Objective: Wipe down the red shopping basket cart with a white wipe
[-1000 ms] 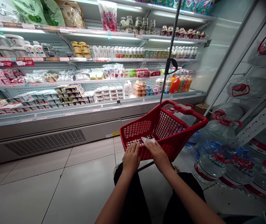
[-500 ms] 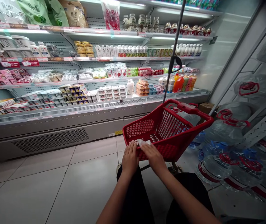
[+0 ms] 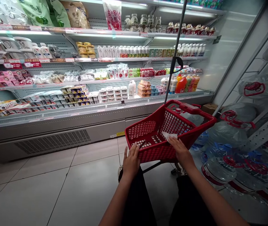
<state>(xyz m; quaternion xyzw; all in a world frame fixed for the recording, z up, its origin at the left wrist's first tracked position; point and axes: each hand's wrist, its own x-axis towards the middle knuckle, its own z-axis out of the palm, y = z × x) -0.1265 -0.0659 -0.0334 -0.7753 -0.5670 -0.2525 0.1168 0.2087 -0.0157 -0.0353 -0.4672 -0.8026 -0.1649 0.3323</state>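
Note:
My left hand [image 3: 131, 161] rests against the near left corner of a red plastic shopping cart [image 3: 156, 154], its fingers stretched out and slightly apart. Whether the thumb hooks over the rim is hidden. My right hand [image 3: 182, 153] presses a white wipe [image 3: 169, 136] onto the cart's near rim, further right. The wipe sticks out past the fingertips, over the inside of the basket. Through the lattice walls and slotted bottom, parts of the floor show.
Behind the cart runs a refrigerated shelf unit [image 3: 61, 123] stocked with dairy products and drinks. Large water bottles [image 3: 218, 171] crowd the right side near a metal rack. A dark pole [image 3: 177, 40] rises behind the cart. Pale tiles [image 3: 87, 185] cover the floor.
My right hand has slid rightward along the near rim with the white wipe, away from my left hand. My left hand has stayed at the corner.

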